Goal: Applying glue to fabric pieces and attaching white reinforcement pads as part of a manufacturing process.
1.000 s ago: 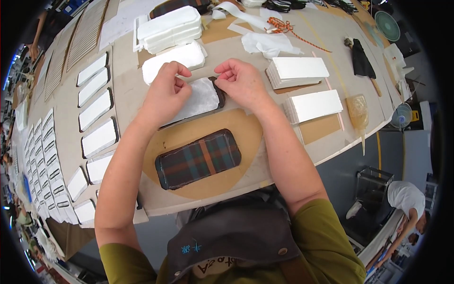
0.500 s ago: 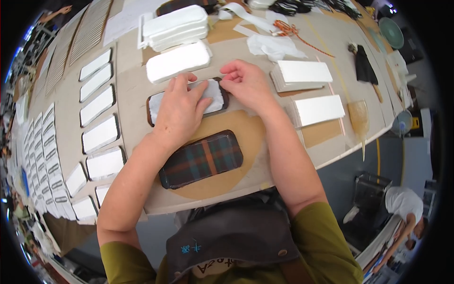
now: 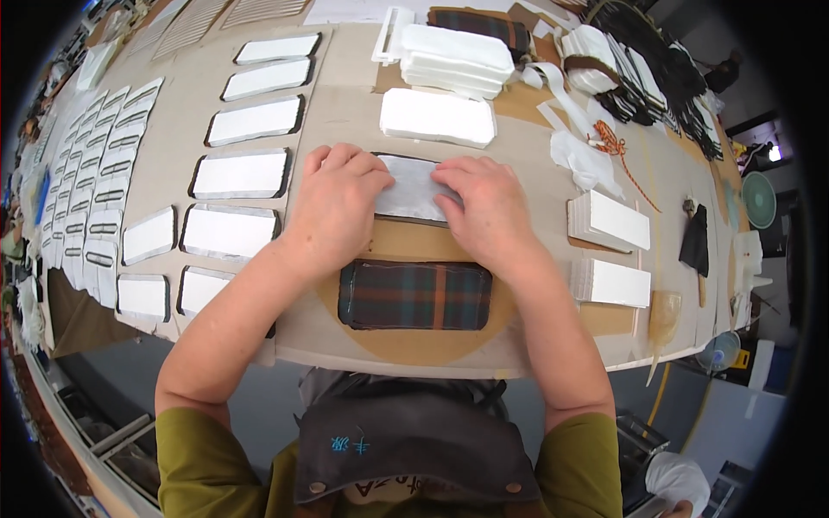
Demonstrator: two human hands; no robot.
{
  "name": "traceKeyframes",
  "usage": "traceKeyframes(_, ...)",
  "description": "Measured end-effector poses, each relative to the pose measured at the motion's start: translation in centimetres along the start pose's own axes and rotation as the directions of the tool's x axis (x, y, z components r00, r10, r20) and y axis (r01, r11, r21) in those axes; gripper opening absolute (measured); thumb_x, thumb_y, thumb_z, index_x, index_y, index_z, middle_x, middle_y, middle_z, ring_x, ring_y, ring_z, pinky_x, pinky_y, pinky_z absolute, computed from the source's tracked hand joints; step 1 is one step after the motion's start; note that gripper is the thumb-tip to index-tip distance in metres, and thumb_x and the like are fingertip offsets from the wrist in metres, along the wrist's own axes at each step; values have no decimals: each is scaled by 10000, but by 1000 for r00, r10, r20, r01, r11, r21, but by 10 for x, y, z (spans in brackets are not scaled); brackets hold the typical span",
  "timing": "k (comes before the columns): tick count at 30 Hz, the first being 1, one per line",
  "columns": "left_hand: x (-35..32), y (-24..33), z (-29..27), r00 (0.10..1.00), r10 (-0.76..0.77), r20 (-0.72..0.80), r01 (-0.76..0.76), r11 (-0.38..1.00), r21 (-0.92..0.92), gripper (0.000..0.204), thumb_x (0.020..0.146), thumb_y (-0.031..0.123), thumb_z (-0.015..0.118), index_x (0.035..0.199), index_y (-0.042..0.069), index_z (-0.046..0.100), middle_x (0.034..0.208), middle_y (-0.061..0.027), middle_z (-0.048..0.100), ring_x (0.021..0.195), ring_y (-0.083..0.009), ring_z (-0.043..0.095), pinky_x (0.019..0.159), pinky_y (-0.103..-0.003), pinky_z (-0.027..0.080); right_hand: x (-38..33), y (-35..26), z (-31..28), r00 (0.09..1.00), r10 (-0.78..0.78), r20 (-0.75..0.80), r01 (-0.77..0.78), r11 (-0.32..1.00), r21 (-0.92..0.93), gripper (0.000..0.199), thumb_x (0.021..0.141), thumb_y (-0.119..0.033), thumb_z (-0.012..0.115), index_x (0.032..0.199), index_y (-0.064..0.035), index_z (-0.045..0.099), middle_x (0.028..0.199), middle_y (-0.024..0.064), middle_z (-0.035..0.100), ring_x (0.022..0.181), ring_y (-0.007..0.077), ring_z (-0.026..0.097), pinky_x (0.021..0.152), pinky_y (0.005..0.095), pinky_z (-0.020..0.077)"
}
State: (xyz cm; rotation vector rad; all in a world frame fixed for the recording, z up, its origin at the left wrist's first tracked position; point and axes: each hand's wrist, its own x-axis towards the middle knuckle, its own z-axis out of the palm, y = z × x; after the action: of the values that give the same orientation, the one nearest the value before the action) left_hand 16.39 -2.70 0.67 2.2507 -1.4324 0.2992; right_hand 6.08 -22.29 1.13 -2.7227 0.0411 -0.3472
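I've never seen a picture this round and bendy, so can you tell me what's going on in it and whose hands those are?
A camera worn on a person's head looks down, and its wide lens bends straight edges. The left hand and right hand are that person's own. Both press flat on a white rectangular piece lying on the tan work table; neither hand grips anything. Just below the hands lies a plaid fabric piece. To the left are rows of white dark-edged pieces. Behind the hands sits a stack of white pads, and to the right two stacks of white cards.
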Motion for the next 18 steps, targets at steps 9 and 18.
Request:
traceKeyframes(9, 20, -35, -25, 977, -178, -118, 156, 972, -174, 245, 838, -61, 566, 1011, 42, 705, 1051, -93, 699, 1043, -297, 595, 909, -404, 476, -7, 4, 1, 999, -24, -33, 26, 999, 48, 232, 830, -83, 697, 1059, -58, 720, 1130, 35, 685, 1059, 250, 594, 956, 382, 440)
traceKeyframes(18, 22, -15, -9, 980, 60, 189, -91, 983, 159, 316, 788, -62, 576, 1057, 43, 704, 1175, -65, 665, 1173, -289, 536, 1067, -460, 354, -11, 6, 3, 994, -69, -90, 73, 996, 43, 250, 814, -86, 712, 1061, -52, 717, 1111, 52, 700, 1063, 266, 607, 937, 395, 450)
